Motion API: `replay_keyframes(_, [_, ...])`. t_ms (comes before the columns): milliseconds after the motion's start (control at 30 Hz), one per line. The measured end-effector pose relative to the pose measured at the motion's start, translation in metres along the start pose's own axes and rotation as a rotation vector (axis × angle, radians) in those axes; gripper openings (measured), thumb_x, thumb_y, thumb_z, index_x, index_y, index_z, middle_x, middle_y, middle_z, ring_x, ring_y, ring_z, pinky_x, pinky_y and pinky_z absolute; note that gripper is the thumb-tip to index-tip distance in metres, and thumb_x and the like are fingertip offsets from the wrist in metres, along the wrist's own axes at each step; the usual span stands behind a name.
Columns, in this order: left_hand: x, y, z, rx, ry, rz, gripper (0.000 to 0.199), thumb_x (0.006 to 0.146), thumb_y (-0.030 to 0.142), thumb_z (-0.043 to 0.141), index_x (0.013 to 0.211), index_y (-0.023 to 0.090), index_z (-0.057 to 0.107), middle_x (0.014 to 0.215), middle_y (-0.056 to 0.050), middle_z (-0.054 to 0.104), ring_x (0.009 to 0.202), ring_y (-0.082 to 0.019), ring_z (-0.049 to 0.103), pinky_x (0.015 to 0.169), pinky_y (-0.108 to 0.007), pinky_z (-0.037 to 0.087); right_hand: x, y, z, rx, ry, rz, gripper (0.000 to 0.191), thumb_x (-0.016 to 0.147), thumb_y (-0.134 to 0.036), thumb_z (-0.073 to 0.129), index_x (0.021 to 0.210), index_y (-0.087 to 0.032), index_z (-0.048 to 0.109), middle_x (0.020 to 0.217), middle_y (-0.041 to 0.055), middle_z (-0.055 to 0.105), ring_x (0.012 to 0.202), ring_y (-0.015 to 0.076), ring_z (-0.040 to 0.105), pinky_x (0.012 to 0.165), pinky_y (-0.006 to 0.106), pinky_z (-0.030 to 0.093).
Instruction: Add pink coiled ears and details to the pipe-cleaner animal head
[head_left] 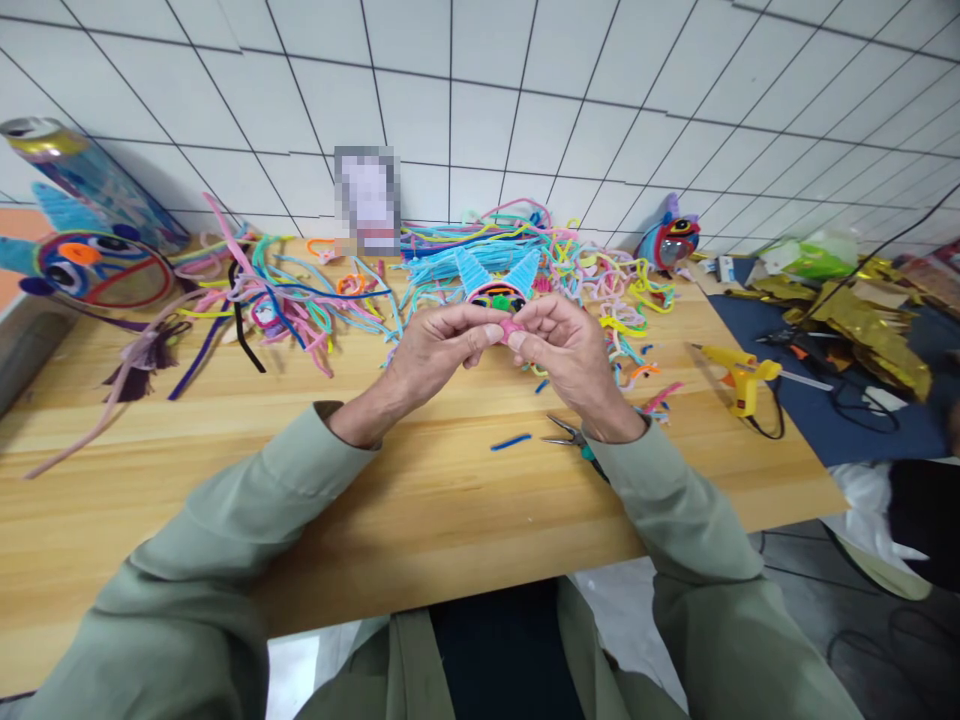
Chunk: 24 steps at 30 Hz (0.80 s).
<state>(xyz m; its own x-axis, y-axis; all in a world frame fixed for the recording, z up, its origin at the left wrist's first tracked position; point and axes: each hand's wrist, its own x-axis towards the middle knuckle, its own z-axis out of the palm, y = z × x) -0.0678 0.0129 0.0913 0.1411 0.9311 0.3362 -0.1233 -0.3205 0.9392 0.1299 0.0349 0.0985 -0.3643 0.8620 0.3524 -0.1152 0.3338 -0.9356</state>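
Between the fingertips of both hands is a small pink piece of fuzzy pipe cleaner (511, 328). My left hand (437, 345) pinches it from the left, and my right hand (568, 350) from the right. The fingers cover part of it. Just behind them sits a pipe cleaner animal face with light blue pointed ears (523, 272); its lower part is hidden by the hands. Pliers (568, 435) with green on the handle lie by my right wrist, partly under the sleeve. A short blue pipe cleaner piece (511, 442) rests left of their tips.
Heaped pipe cleaners (442, 262) line the tiled wall. A yellow glue gun (744, 382) lies to the right, near gold foil (870, 325). Finished animal faces stand left (90, 268) and back right (670, 240). A tall can (97, 180) leans at the far left.
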Motion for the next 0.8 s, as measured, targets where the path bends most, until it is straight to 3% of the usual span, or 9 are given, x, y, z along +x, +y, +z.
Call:
replay_keyframes(600, [0.0001, 0.0044, -0.0023, 0.006, -0.056, -0.037, 0.044, 0.082, 0.064, 0.095, 0.086, 0.020, 0.088, 0.058, 0.001, 0.063, 0.049, -0.009, 0.048, 0.049, -0.024, 0.040, 0.0023, -0.0059, -0.0031, 0.024, -0.083, 0.010, 0.042, 0.083, -0.054, 0.096, 0.093, -0.022, 0.070, 0.077, -0.0037, 0.071, 0.060, 0.0096, 0.061, 0.057, 0.024, 0.055])
replay_keyframes(800, [0.0008, 0.0032, -0.0037, 0.036, -0.048, -0.006, 0.042, 0.085, 0.063, 0.092, 0.094, 0.022, 0.090, 0.064, 0.000, 0.067, 0.055, -0.011, 0.051, 0.053, -0.025, 0.044, 0.0013, -0.0047, -0.0035, -0.008, -0.027, 0.002, 0.045, 0.083, -0.059, 0.094, 0.095, -0.024, 0.070, 0.078, -0.0031, 0.072, 0.062, 0.0109, 0.062, 0.057, 0.025, 0.055])
